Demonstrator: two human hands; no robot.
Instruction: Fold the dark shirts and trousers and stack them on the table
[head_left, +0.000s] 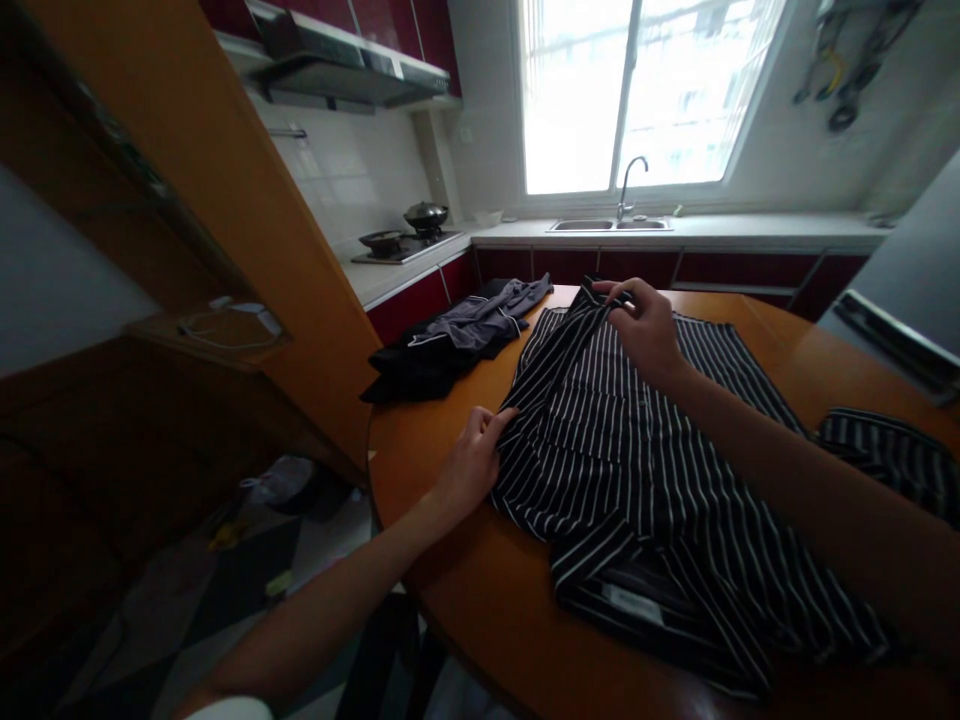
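Note:
A black shirt with white stripes (600,430) lies spread over the wooden table, its collar toward me and its buttons running down the middle. My left hand (472,460) pinches the shirt's left edge near the table rim. Farther away, my right hand (641,325) grips a raised part of the same side, perhaps the sleeve, which is folded inward over the shirt front. Both hands are closed on the cloth. At the far right, more striped cloth (885,450) lies on the table, partly behind my right forearm.
A pile of dark and grey clothes (480,320) rests on the round wooden table (420,450) at the back left. Beyond are a counter with a sink (600,226) and a stove (409,246) with pans. A wooden partition (300,250) stands left, and bags (289,485) lie on the floor.

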